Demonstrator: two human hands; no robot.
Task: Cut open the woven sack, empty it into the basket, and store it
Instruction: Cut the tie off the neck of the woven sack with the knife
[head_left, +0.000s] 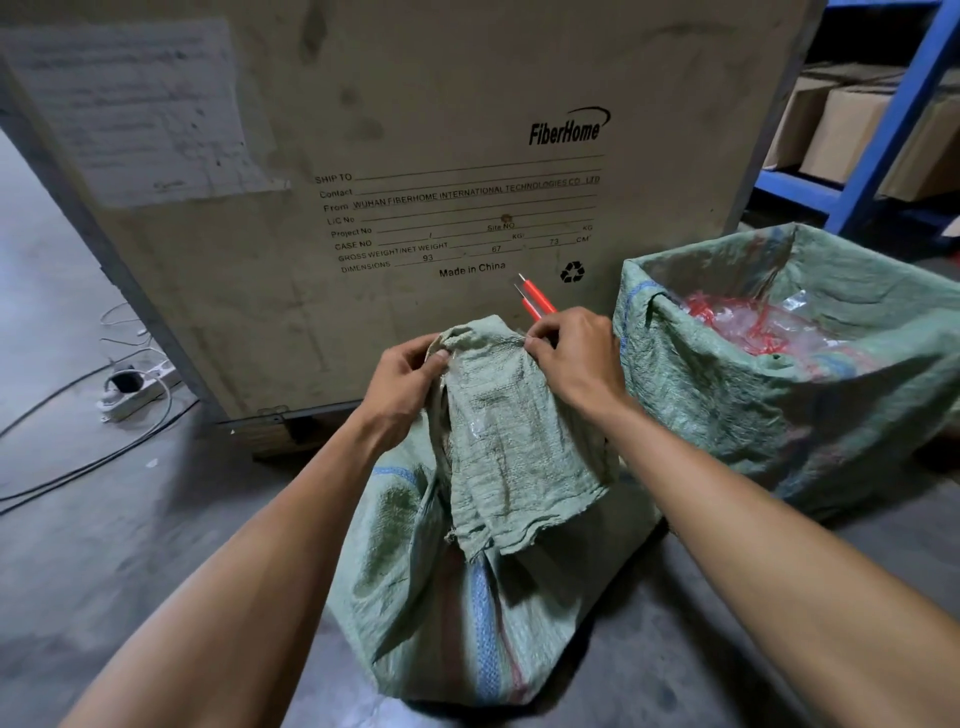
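A green woven sack (467, 597) with a blue stripe stands on the floor in front of me, its top flap folded over toward me. My left hand (410, 379) pinches the sack's top edge on the left. My right hand (576, 353) grips the same edge on the right and holds a red-handled cutting tool (537, 301) whose two red handles stick up behind the fingers. To the right stands the basket (779, 395), lined with green woven cloth, with clear plastic and red cords inside.
A large FiberHome shipping crate (415, 182) stands right behind the sack. A white power strip (135, 387) and cables lie on the concrete floor at the left. Blue shelving (878, 140) with cardboard boxes stands at the back right.
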